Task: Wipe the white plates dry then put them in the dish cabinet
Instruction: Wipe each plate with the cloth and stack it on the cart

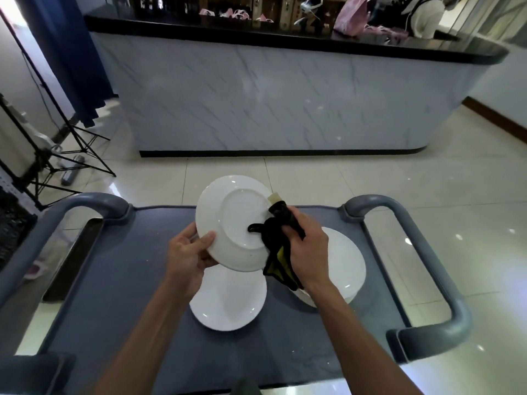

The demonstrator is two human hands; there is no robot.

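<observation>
1. Plate in hand (231,220): plain glossy white, round, held tilted above the cart with its underside toward the camera; the raised foot ring shows as a circle in the middle, and a small dark speck sits near the lower rim.
2. Left hand (186,252) grips the plate's lower-left edge, thumb curled over the underside and fingers wrapped behind the rim.
3. Right hand (306,249) is closed round a bunched black cloth (278,238) with a yellow patch showing at its lower end; the cloth presses against the right side of the plate's underside, and a pale tag sticks out at its top.
4. Two more white plates lie face up on the grey cart top (137,280): one (228,303) directly below the held plate, the other (348,266) to the right, partly hidden by the right forearm.
5. No brand, label or legible writing shows on plates, cloth or cart.
</observation>
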